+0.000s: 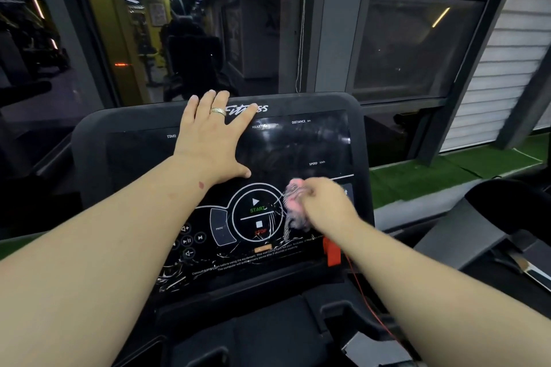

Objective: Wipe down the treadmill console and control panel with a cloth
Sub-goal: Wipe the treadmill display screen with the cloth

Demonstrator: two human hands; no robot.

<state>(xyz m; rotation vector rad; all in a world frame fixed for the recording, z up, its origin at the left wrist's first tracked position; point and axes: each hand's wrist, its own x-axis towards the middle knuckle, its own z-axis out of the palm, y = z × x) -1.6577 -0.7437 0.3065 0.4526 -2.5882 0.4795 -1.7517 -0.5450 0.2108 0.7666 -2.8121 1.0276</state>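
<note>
Both my hands are on the treadmill console (pixel 98 140). My left hand (pixel 213 140) lies flat with fingers spread on the upper part of the dark screen (pixel 298 146), fingertips reaching the top edge near the brand lettering, a ring (pixel 218 111) on one finger. It holds nothing and seems to steady me.

My right hand (pixel 323 202) is lower and to the right, fingers curled around a bunched pink cloth (pixel 293 205). The cloth presses against the control panel (pixel 208 247) just right of the round START and STOP dial (pixel 258 213). Hand and cloth are blurred, so I judge I am mid-stroke.

A red safety clip (pixel 332 251) sits at the panel's lower right edge, with a thin red cord (pixel 369 304) trailing down from it. Media buttons (pixel 187 240) sit left of the dial.

As for progress, I judge the job is partway. The screen's right side shows faint smears and glare, which could be wet wipe marks, though I cannot tell for sure. White streaks or scratches cross the dial and the warning text along the panel's bottom; whether they are dirt or damage I cannot say. The left buttons, the bottom strip, the screen area under my left hand and the console frame look still to be done.
</note>
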